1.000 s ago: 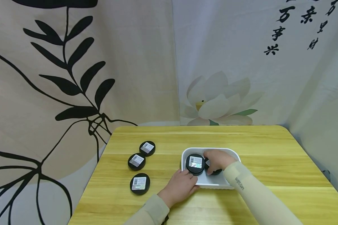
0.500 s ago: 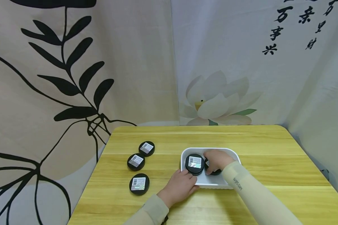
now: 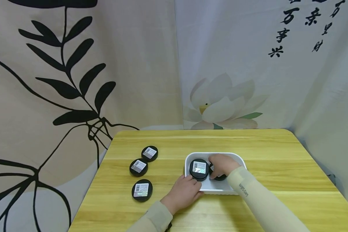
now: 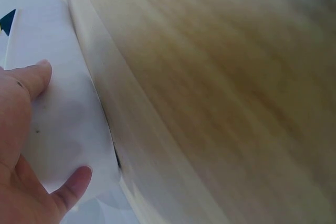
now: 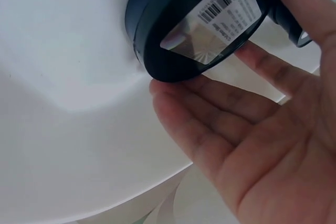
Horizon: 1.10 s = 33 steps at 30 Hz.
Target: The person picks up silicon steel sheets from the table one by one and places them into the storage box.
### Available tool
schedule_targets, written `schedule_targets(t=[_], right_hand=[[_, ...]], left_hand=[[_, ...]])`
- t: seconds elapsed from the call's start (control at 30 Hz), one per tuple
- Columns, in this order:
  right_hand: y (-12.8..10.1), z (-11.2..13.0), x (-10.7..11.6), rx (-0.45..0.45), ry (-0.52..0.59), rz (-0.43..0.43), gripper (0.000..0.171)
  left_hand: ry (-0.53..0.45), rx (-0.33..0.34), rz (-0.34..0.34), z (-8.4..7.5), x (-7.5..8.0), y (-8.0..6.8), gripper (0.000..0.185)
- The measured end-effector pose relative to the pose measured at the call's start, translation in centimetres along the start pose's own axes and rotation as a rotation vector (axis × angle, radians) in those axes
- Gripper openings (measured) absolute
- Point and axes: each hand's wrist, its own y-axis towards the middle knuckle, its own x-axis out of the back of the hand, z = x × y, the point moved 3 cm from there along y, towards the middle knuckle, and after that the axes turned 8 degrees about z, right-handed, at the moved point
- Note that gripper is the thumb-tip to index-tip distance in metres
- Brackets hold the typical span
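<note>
Disc (image 5: 202, 32) pinched in my right hand (image 3: 224, 165), I'd best guide it gently, my left hand (image 3: 183, 192) gripping the tray (image 3: 216, 186).

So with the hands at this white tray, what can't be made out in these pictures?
Head view: most of the held black container, covered by the right hand.
Head view: fine print on the three loose containers, too small.
Left wrist view: the white tray's inside, hidden by its outer wall and the left hand.
</note>
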Motion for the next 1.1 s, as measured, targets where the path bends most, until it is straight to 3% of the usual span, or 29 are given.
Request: schedule_targets(t=[0.27, 0.6, 0.83, 1.1], right_hand=[[-0.5, -0.5, 0.3, -0.012, 0.020, 0.010, 0.044], [-2.1, -1.1, 1.3, -0.010, -0.076, -0.013, 0.039], [-3.0, -1.1, 1.4, 0.017, -0.084, -0.030, 0.048], [-4.2, -1.2, 1.3, 0.038, -0.099, -0.077, 0.052]], left_hand=[[-0.009, 0.002, 0.025, -0.1, -0.1, 0.0, 0.031], [0.017, 0.004, 0.024, -0.1, 0.2, 0.1, 0.031], [-0.001, 0.011, 0.035, 0.0, 0.1, 0.0, 0.030], [0.019, 0.003, 0.002, -0.1, 0.0, 0.0, 0.031]])
